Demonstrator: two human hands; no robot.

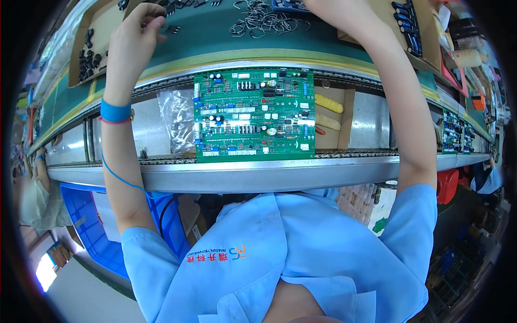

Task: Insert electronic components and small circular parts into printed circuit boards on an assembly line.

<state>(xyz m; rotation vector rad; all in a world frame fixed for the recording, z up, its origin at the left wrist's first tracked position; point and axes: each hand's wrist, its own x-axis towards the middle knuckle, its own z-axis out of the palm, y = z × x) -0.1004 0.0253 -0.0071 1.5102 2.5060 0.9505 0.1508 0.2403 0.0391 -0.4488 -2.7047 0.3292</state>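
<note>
My left hand [135, 35] is over the far side of the green work mat, fingers curled in. Whether anything is between the fingertips is hidden. Small black three-legged components [173, 29] lie right beside it. My right hand [340, 13] reaches to the top edge by a blue tray [291, 6], its fingers cut off by the picture. Next to that tray spreads a loose pile of bent metal-wire parts [261, 21]. Between my forearms a green circuit board [254, 116], populated with many components, rests across the rails of the conveyor line.
A cardboard box [81, 54] with black parts stands at left, another [431, 32] with blue capacitors at right. Under the rails are a clear plastic bag [176, 121] and a carton with yellow finger-shaped pieces [328, 103]. Further boards [455, 132] sit down the line at right.
</note>
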